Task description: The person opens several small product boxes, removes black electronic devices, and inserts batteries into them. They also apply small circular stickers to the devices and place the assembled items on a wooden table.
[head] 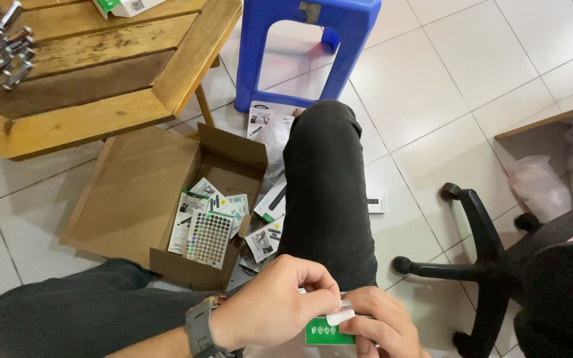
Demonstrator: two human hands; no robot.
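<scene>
Left hand (278, 306) and right hand (381, 326), curled over the lap, together pinch a small green-and-white packet (329, 328).

Left hand (274, 306), watch on wrist, and right hand (381, 325) both closed in a pinch grip on a small green-and-white packet (329, 328), low in view above the lap. Open cardboard box (142, 199) on the tiled floor (432, 99) beside the raised knee (323, 179), holding leaflets and a sheet of coloured dot stickers (208, 237). More small packets (270, 205) loose on the floor against the box. Wooden worktop (101, 73) upper left, carrying a cluster of small dark cylinders (4, 43). Blue plastic stool (306, 40) beyond the knee. Black office chair base (479, 258) at right.
</scene>
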